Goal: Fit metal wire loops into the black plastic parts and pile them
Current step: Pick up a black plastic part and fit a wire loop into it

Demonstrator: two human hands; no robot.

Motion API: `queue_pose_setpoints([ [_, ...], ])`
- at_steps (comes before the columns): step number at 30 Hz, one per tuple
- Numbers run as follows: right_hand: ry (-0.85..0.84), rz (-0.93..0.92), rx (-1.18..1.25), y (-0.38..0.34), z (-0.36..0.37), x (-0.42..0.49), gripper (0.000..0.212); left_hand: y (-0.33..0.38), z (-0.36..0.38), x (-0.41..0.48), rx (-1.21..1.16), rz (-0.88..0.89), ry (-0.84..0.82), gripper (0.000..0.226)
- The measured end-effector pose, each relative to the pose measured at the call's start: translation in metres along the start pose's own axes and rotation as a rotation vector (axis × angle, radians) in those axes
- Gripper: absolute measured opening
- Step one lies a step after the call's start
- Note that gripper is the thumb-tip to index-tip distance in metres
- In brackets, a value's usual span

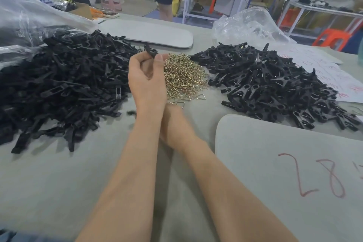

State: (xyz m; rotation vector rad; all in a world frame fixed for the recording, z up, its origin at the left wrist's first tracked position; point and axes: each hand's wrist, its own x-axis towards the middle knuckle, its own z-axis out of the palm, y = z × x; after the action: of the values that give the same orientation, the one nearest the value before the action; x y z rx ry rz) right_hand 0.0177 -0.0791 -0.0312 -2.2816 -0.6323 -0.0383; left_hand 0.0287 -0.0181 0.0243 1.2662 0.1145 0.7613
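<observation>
Above the middle of the grey worktop (59, 182), the left hand (145, 82) pinches one black plastic part (150, 52) between thumb and fingers, long axis pointing up and away. Wire loops (182, 76) lie heaped just to its right. The right hand (173, 119) is nearer them, under the left wrist, so I cannot tell how its fingers lie.

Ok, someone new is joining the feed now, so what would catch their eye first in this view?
Two big heaps of black plastic parts dominate the grey table: the left heap and the right heap, with a glinting pile of wire loops between them. At centre, the left hand pinches one black part, lifted off the table. The right hand is mostly hidden behind the left forearm.
</observation>
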Motion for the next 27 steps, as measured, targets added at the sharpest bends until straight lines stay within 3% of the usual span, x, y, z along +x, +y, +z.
queue_pose_setpoints([
  [4,0.458,0.251,0.280,0.020,-0.041,0.002,0.013,-0.010,-0.005,0.004,0.064,-0.217,-0.055,0.009],
  [7,0.622,0.262,0.380,0.028,-0.056,0.002,0.019,-0.020,-0.003,-0.002,0.157,-0.407,-0.234,0.005],
  [11,0.595,0.219,0.426,0.024,-0.053,0.003,0.024,-0.024,0.001,-0.006,0.168,-0.467,-0.352,0.009],
  [16,0.533,0.209,0.576,0.020,-0.052,0.003,0.024,-0.026,0.000,-0.005,0.196,-0.461,-0.335,0.013],
  [20,0.515,0.248,0.751,0.021,-0.055,0.005,0.009,-0.027,0.001,-0.005,0.200,-0.451,-0.330,0.014],
  [27,0.526,0.259,0.616,0.021,-0.058,0.004,0.019,-0.030,0.001,-0.004,0.158,-0.451,-0.338,0.010],
])
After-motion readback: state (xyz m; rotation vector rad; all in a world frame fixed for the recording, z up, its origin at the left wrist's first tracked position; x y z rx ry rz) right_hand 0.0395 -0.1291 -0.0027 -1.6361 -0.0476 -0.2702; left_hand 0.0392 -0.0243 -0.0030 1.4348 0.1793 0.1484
